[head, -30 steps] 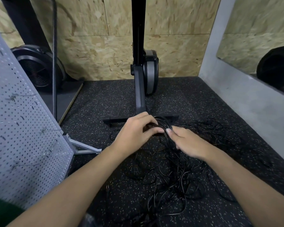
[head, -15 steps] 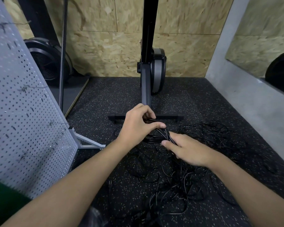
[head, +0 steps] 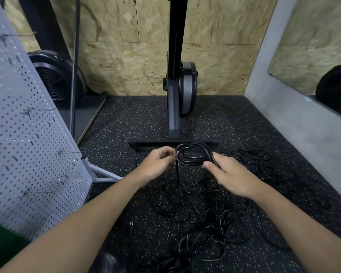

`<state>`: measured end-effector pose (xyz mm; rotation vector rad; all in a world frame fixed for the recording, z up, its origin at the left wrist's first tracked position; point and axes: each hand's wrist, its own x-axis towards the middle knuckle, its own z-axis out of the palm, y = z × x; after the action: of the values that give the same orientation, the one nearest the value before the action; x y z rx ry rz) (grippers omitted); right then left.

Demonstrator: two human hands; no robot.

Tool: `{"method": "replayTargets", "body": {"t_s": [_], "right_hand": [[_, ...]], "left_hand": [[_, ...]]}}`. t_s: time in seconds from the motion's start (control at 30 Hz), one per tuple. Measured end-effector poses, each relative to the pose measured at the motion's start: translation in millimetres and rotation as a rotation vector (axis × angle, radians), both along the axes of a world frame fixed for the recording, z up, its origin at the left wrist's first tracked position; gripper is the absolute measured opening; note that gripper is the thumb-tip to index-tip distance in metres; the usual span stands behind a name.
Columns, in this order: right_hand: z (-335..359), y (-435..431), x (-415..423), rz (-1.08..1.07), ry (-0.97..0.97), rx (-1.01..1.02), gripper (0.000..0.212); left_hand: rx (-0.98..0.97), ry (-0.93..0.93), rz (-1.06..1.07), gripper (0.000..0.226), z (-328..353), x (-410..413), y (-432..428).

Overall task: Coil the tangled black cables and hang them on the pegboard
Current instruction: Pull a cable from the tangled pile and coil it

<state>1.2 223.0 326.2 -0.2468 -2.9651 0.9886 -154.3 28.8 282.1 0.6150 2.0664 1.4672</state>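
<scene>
The coil [head: 193,156] now stands open as a neat oval of several turns between the two hands. Half a second ago it was a tight bunch hidden under the knuckles. It is held just above the floor, in front of the foot bar of the exercise machine [head: 177,95]. The right hand [head: 230,176] grips the coil's right end, thumb underneath and fingers curled over the strands. The left hand [head: 158,162] has drawn a little apart, and its curled fingers appear to pinch the left edge of the loop. One strand drops from that edge into the tangled cables [head: 205,213] lying below and toward the person. By my reading one cable is partly wound, with more length to pull free, and most of the pile is untouched.

The floor [head: 146,119] is black rubber with pale speckles, against which thin black cable is hard to trace. The pegboard [head: 28,134] stands close at the left on a grey metal foot, its wire hooks [head: 67,151] bare. Chipboard walls [head: 126,56] close the back, a fan wheel [head: 55,79] sits in the left corner, and a grey wall [head: 303,125] runs along the right.
</scene>
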Motion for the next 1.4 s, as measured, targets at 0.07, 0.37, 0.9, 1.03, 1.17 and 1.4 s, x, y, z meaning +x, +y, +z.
{"method": "replayTargets", "body": {"t_s": [0.07, 0.37, 0.9, 1.03, 1.17, 1.4], "right_hand": [[-3, 1, -1, 0.004, -0.005, 0.053, 0.031], [-7, 1, -5, -0.138, 0.073, 0.138, 0.026], [-25, -31, -18, -0.125, 0.092, -0.058, 0.02], [-28, -33, -15, -0.073, 0.017, -0.046, 0.018], [-28, -32, -13, -0.052, -0.072, -0.105, 0.018], [-20, -26, -14, -0.14, 0.079, -0.318, 0.017]], "left_hand": [[0.026, 0.009, -0.012, 0.012, -1, 4, 1], [0.262, -0.176, 0.253, 0.011, 18, 18, 21], [0.448, -0.501, 0.425, 0.024, 28, 21, 31], [0.429, -0.472, 0.443, 0.021, 26, 20, 28], [0.402, -0.458, 0.442, 0.016, 28, 23, 28], [0.549, -0.447, 0.296, 0.019, 29, 29, 31]]}}
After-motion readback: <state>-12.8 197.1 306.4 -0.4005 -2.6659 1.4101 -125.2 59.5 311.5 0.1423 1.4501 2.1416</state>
